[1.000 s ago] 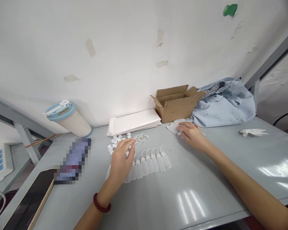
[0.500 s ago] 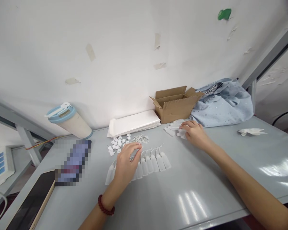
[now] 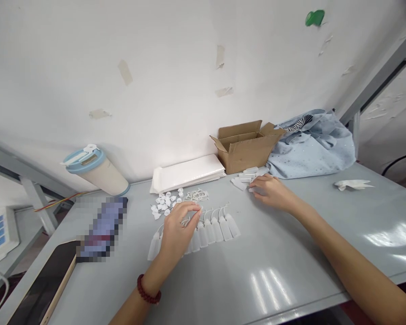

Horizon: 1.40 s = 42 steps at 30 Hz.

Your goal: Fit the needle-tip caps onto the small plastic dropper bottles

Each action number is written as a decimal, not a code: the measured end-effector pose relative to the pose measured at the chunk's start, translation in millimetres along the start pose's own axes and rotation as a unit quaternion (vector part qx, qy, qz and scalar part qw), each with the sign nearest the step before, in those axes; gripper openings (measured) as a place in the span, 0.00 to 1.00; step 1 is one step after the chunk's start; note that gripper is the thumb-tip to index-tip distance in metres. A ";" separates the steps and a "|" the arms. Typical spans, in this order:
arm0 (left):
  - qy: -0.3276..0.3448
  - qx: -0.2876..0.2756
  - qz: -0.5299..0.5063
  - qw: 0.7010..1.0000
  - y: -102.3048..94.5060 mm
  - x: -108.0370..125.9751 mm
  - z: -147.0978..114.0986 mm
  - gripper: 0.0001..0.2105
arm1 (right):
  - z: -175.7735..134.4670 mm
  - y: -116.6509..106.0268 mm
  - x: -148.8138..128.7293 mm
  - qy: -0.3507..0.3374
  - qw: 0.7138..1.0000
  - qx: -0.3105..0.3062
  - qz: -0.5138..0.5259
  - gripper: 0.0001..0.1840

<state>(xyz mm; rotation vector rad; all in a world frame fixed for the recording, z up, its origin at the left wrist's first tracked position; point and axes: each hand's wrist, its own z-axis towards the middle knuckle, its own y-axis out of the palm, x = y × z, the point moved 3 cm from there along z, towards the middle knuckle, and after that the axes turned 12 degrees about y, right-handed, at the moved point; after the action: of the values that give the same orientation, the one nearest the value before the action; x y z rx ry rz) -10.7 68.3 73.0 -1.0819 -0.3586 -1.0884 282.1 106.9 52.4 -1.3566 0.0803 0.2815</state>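
Observation:
Above a row of translucent white squeeze bottles (image 3: pixel 209 232) is my left hand (image 3: pixel 181 225), thumb and forefinger closed together. A tiny pale bit shows at its fingertips, too small to name. The bottles lie side by side, several with thin white ties looped at their necks; my left hand hides part of the row. Farther right, my right hand (image 3: pixel 270 192) has its fingers closed at the near edge of a loose pile of similar bottles (image 3: pixel 248 175). A pale bottle end shows under its fingertips. White caps (image 3: pixel 162 204) and a heap of thin white ties (image 3: pixel 196 195) lie behind my left hand.
Against the wall are a stack of white envelopes (image 3: pixel 189 172), an open cardboard box (image 3: pixel 250 153) and a light blue cloth bag (image 3: pixel 314 151). A tumbler (image 3: pixel 98 169), a phone (image 3: pixel 43 284) and a blurred pouch (image 3: pixel 103 230) are on the left; a crumpled tissue (image 3: pixel 353 184) lies far right.
My right hand has drawn slightly left and nearer at the bottle pile, its fingers curling in. My left hand stays almost in place, still pinched. The view has shifted slightly.

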 end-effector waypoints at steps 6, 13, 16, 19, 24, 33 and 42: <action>-0.060 -0.003 -0.016 0.998 0.7 3.0 -2.8 0.05 | 3.0 0.6 -3.0 0.002 0.998 0.023 0.058 0.11; -0.100 -0.001 -0.108 0.989 9.3 12.6 -3.8 0.06 | -23.6 -12.4 -63.5 -0.065 0.975 0.036 0.208 0.13; -0.109 -0.009 -0.176 0.978 13.4 17.5 -5.2 0.05 | -38.4 -14.3 -89.9 -0.084 0.952 -0.004 0.293 0.13; -0.118 -0.011 -0.197 0.973 14.6 22.3 -7.7 0.04 | -46.7 -14.0 -103.1 -0.089 0.926 -0.032 0.366 0.12; -0.109 -0.020 -0.176 0.978 16.7 26.8 -12.5 0.03 | -51.0 -8.9 -106.5 -0.089 0.912 -0.029 0.398 0.15; -0.035 -0.026 -0.148 0.988 19.9 28.2 -12.6 0.07 | -52.4 -7.4 -108.9 -0.103 0.910 -0.046 0.399 0.14; -0.028 -0.023 -0.141 0.989 18.6 30.2 -14.5 0.05 | -53.0 -10.2 -111.3 -0.102 0.906 -0.061 0.407 0.14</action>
<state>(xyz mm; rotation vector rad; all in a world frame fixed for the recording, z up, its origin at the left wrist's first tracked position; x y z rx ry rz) 15.6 40.8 77.6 -1.1276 -0.5452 -1.3237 182.9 36.6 75.1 -1.3511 0.4657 1.1451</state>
